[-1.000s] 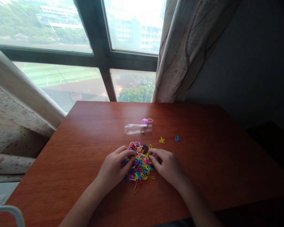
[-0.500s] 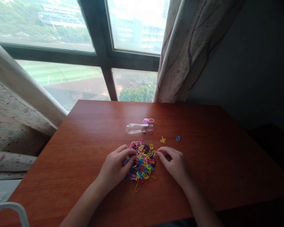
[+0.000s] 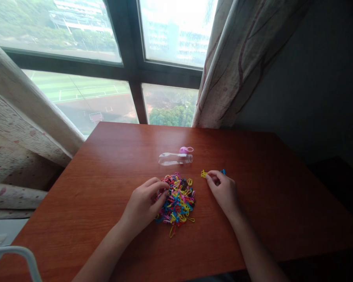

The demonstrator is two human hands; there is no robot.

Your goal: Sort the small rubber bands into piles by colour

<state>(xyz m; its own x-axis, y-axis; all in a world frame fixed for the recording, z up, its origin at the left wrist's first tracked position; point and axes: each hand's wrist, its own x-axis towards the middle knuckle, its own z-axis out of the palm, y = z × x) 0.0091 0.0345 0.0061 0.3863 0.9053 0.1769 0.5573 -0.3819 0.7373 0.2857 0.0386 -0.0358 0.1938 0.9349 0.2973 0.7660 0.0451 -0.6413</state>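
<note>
A heap of small multicoloured hair elastics (image 3: 178, 203) lies on the table. My left hand (image 3: 144, 201) rests at the heap's left side, its fingers loosely curved over the edge, thumb and index tips a little apart. My right hand (image 3: 223, 192) pinches a yellow elastic at the small yellow group (image 3: 203, 173), right of the heap; its fingertips partly cover the group. Just behind the right hand, a few blue elastics (image 3: 223, 171) show in part. Beyond the heap lies a clear plastic bottle (image 3: 173, 159) on its side, its open neck to the right. A pink cap (image 3: 184, 150) with a loop sits behind the bottle's neck.
The brown wooden table (image 3: 106, 168) reaches to a window (image 3: 132, 70) with curtains (image 3: 223, 78) on both sides. A white curved bar (image 3: 23, 252) stands at the lower left.
My right hand has moved right and away from me, carrying a yellow elastic from the heap's edge to the yellow group. My left hand has stayed at the heap. The view has shifted slightly.
</note>
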